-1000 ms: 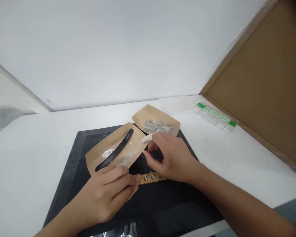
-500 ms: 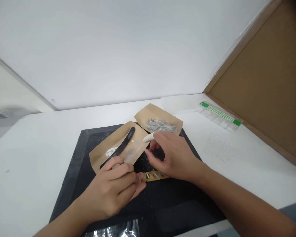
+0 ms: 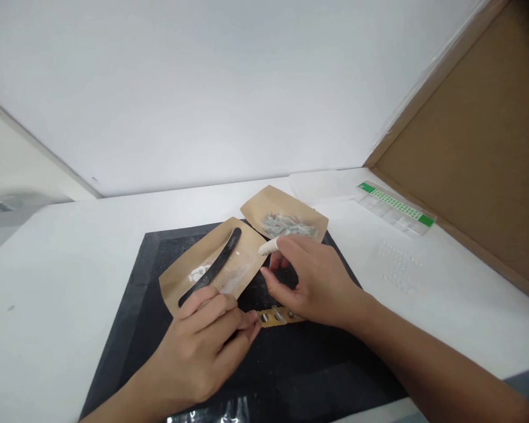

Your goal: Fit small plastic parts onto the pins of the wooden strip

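Observation:
My left hand [image 3: 214, 343] is closed, its thumb and fingertips pinching the left end of a yellow-brown strip with round holes [image 3: 271, 318]. Small clear pieces stand up from the strip. My right hand [image 3: 320, 282] hovers over the strip's right part, its thumb and index finger apart with nothing seen between them. A white finger cover [image 3: 268, 247] is on the index finger. Just beyond the hands lies a brown paper tray [image 3: 171, 276] with a curved black nail file [image 3: 220, 258] and small white pieces [image 3: 198, 274] in it.
A second brown paper tray [image 3: 264, 197] holds crumpled clear film strips [image 3: 286, 225]. Both trays rest on a black mat [image 3: 127, 329]. To the right, a clear box with a green label [image 3: 397, 205] and rows of small white pieces [image 3: 399, 267] lie near a brown board [image 3: 467, 147].
My left hand's fingers have shifted slightly at the strip's end, more tightly together. The right hand has barely moved; the whole view has shifted a little.

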`<act>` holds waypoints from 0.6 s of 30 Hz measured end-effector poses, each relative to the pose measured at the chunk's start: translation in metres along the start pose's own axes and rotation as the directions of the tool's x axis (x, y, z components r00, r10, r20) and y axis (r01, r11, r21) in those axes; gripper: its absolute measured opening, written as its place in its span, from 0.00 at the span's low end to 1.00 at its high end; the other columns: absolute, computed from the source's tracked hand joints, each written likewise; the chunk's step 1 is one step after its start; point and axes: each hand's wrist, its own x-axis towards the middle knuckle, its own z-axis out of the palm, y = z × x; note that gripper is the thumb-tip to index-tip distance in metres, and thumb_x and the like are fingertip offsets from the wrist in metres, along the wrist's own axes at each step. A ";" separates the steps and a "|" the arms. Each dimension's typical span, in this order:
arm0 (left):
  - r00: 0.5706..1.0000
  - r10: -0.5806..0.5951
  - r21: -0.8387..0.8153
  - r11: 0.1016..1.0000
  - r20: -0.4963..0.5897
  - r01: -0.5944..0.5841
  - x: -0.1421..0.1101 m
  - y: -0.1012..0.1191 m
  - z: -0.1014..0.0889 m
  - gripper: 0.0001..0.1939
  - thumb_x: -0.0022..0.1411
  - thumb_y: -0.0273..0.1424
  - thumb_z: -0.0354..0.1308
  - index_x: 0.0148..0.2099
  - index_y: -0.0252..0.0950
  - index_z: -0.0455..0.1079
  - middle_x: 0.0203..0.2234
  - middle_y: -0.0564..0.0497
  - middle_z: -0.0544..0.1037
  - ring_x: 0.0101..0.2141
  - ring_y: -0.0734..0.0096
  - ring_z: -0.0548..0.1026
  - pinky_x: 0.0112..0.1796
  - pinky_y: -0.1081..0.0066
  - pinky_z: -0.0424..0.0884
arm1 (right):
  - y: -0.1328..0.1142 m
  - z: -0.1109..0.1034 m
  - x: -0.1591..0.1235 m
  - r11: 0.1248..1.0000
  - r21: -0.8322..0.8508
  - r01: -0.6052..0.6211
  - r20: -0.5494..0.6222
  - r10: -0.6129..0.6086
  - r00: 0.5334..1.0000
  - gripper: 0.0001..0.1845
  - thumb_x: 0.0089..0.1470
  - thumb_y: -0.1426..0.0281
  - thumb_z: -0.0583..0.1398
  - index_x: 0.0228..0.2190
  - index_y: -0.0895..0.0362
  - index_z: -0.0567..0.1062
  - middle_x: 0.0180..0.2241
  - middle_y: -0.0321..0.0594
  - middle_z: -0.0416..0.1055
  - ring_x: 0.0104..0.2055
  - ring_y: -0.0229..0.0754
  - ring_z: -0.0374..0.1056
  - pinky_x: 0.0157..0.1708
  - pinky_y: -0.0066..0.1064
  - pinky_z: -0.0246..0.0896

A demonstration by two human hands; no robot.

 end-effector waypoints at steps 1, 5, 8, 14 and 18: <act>1.000 -0.022 0.001 1.000 0.002 0.022 0.000 0.001 0.000 0.09 0.61 0.20 0.71 0.33 0.33 0.73 0.31 0.54 0.82 0.34 0.69 0.76 0.44 0.59 0.67 | -0.001 -0.001 0.000 1.000 -0.001 -0.005 -0.002 0.005 1.000 0.08 0.61 0.65 0.60 0.32 0.54 0.68 0.30 0.36 0.71 0.33 0.40 0.67 0.32 0.32 0.56; 0.999 -0.048 0.010 0.999 0.017 0.048 -0.002 0.004 -0.002 0.08 0.61 0.21 0.70 0.35 0.34 0.74 0.32 0.55 0.82 0.34 0.69 0.75 0.42 0.60 0.66 | -0.002 -0.002 -0.001 1.000 -0.006 -0.007 -0.003 0.007 1.000 0.08 0.61 0.65 0.60 0.32 0.54 0.67 0.30 0.36 0.71 0.33 0.40 0.67 0.31 0.31 0.55; 0.999 -0.041 -0.008 0.999 0.015 0.041 -0.001 0.004 -0.004 0.06 0.62 0.20 0.69 0.37 0.34 0.76 0.33 0.54 0.83 0.34 0.69 0.75 0.41 0.60 0.66 | -0.002 -0.001 0.000 1.000 -0.006 -0.004 0.000 0.004 1.000 0.09 0.61 0.65 0.61 0.32 0.55 0.67 0.30 0.36 0.71 0.33 0.40 0.66 0.31 0.32 0.55; 0.995 -0.101 -0.051 0.993 0.025 0.102 0.001 0.001 -0.006 0.09 0.64 0.21 0.68 0.45 0.36 0.77 0.35 0.55 0.85 0.35 0.67 0.76 0.41 0.61 0.66 | -0.002 -0.007 0.001 0.996 0.082 0.042 0.053 -0.047 0.997 0.07 0.60 0.67 0.62 0.33 0.55 0.69 0.31 0.36 0.72 0.33 0.40 0.67 0.32 0.31 0.57; 0.994 -0.111 -0.062 0.992 0.021 0.112 0.002 0.000 -0.008 0.09 0.65 0.22 0.68 0.48 0.33 0.76 0.36 0.54 0.85 0.34 0.69 0.76 0.38 0.62 0.64 | -0.004 -0.014 0.002 0.942 0.332 0.044 0.193 -0.113 0.975 0.06 0.60 0.69 0.65 0.34 0.55 0.71 0.31 0.33 0.75 0.33 0.37 0.70 0.34 0.29 0.61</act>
